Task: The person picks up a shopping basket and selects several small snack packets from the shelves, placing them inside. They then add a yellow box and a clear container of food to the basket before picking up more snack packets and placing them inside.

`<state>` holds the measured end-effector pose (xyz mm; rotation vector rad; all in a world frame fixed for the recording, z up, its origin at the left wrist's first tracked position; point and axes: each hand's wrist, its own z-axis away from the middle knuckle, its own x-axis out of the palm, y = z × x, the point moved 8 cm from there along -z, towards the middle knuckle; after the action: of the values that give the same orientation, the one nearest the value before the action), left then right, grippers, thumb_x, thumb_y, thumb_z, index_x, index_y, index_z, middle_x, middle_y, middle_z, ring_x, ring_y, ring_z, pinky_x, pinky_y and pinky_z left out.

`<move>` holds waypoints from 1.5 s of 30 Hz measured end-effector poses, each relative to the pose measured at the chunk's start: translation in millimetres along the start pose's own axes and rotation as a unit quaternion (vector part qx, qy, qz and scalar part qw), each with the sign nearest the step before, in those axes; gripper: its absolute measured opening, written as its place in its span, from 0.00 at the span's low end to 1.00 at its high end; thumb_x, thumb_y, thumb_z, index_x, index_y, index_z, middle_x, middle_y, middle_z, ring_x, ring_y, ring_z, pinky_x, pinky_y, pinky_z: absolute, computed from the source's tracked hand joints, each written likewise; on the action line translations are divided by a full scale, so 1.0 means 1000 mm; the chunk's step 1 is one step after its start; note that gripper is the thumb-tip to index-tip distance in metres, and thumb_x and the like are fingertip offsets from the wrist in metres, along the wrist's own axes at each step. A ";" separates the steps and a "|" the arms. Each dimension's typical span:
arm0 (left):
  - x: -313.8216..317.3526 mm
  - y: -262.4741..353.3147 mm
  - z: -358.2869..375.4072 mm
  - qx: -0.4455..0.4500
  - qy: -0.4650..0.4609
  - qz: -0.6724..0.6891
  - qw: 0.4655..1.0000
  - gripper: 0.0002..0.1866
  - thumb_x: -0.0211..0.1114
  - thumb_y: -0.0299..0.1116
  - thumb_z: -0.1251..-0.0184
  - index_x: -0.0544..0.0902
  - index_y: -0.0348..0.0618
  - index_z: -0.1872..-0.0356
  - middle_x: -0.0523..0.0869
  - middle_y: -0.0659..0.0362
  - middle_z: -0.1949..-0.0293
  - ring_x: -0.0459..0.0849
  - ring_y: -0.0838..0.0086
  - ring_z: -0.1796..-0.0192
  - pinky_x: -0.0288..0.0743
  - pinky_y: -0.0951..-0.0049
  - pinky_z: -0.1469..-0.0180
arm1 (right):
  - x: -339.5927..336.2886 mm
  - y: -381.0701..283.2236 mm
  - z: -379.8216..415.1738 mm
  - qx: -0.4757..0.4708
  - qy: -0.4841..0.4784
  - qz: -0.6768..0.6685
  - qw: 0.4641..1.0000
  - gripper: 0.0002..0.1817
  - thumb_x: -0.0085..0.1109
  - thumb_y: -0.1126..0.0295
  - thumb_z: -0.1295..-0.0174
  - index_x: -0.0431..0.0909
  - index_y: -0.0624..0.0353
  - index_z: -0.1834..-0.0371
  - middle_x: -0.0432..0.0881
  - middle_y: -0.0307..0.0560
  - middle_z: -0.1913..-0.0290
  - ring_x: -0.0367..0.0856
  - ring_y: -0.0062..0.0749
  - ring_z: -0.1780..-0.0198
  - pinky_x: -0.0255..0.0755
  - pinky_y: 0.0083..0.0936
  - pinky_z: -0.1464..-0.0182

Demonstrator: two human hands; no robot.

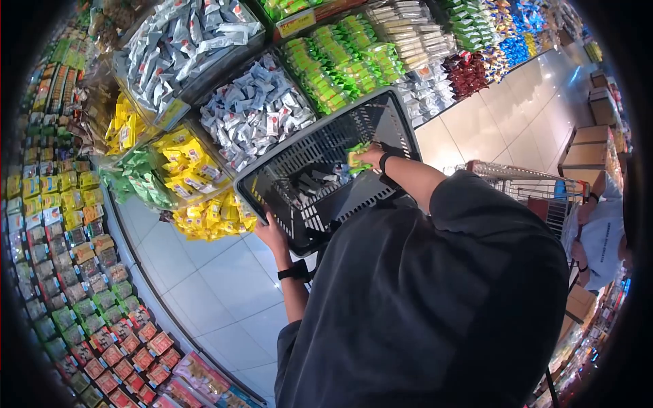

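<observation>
Hand, right [372, 157], nearly closed: its fingers are pinching a green-and-yellow packet [355, 159] inside the basket's [371, 117] two o'clock side. Left hand [271, 234] is gripping the rim between seven and eight, fingertips partly hidden. Loose packets [321, 181] are lying near basket centre. Beyond: silver packets [255, 112] are filling a bin at ten, green packets [333, 61] at twelve, yellow packets [190, 162] at nine. Judged risk: slackening left grip tipping the basket, contents sliding; loose pinch dropping the packet.
</observation>
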<state>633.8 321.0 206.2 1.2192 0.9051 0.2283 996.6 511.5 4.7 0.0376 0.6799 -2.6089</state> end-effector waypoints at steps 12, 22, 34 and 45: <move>0.001 0.003 0.000 0.036 0.026 0.008 0.999 0.19 0.60 0.39 0.27 0.83 0.26 0.62 0.85 0.51 0.72 0.81 0.67 0.69 0.73 0.65 0.62 | -0.036 0.001 -0.007 -0.088 0.163 0.139 0.973 0.41 0.75 0.59 0.48 0.65 0.66 0.34 0.75 0.63 0.38 0.77 0.50 0.37 0.73 0.39 0.37; 0.002 -0.004 -0.001 0.027 0.020 0.004 0.999 0.19 0.61 0.38 0.28 0.84 0.26 0.61 0.87 0.48 0.70 0.83 0.63 0.68 0.73 0.63 0.61 | -0.032 -0.041 0.053 -0.168 0.312 0.435 0.828 0.19 0.49 0.77 0.32 0.67 0.65 0.39 0.83 0.65 0.52 0.85 0.54 0.52 0.81 0.43 0.54; 0.002 -0.007 -0.001 0.010 -0.002 -0.005 1.000 0.19 0.61 0.38 0.28 0.82 0.25 0.56 0.86 0.51 0.67 0.81 0.70 0.65 0.73 0.67 0.59 | -0.034 -0.068 0.047 -0.252 0.294 0.146 0.910 0.27 0.55 0.64 0.32 0.58 0.69 0.37 0.76 0.67 0.43 0.76 0.61 0.42 0.71 0.47 0.42; -0.001 -0.022 -0.001 0.028 0.040 0.001 0.999 0.19 0.61 0.38 0.30 0.83 0.25 0.61 0.86 0.42 0.70 0.83 0.55 0.68 0.73 0.59 0.61 | 0.022 -0.124 0.189 -0.399 0.083 0.249 0.878 0.19 0.64 0.77 0.47 0.73 0.62 0.51 0.78 0.57 0.50 0.83 0.45 0.54 0.76 0.37 0.54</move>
<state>625.8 313.5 187.0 1.2703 0.9840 0.2564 939.9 510.8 224.5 0.1599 1.5268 -1.6957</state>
